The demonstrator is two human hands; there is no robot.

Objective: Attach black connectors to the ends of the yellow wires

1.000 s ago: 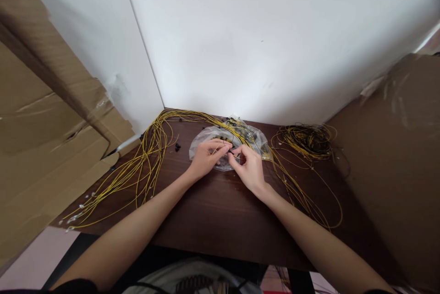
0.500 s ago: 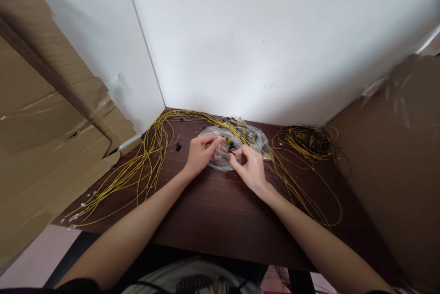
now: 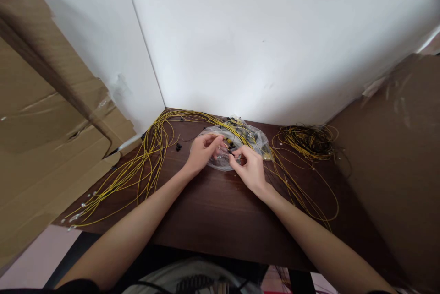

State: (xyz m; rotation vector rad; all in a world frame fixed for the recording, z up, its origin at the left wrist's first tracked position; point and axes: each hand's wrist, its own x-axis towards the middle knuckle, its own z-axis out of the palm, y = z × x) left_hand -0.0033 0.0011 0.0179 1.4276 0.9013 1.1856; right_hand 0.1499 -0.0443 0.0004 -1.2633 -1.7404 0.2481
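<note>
Over a clear plastic bag (image 3: 220, 164), my left hand (image 3: 205, 151) pinches a thin wire, its fingers pressed together. Close by on the right, my right hand (image 3: 250, 165) is closed on a small black piece (image 3: 231, 152) between thumb and forefinger. The wire runs toward that piece; whether they are joined is too small to tell. Black and yellow parts lie in the bag, and a bundle of yellow wires (image 3: 192, 114) passes over it.
Yellow wires fan out on the brown table (image 3: 206, 220) at the left. A coiled black-and-yellow bundle (image 3: 307, 142) lies at the right. Small black parts (image 3: 178, 147) sit left of my hands. Cardboard (image 3: 44, 147) and white panels (image 3: 268, 46) surround the table.
My left hand has turned and shifted very slightly, and the wire behind it lies differently. The loose yellow loop at the right has drawn in a little. My right hand has barely moved.
</note>
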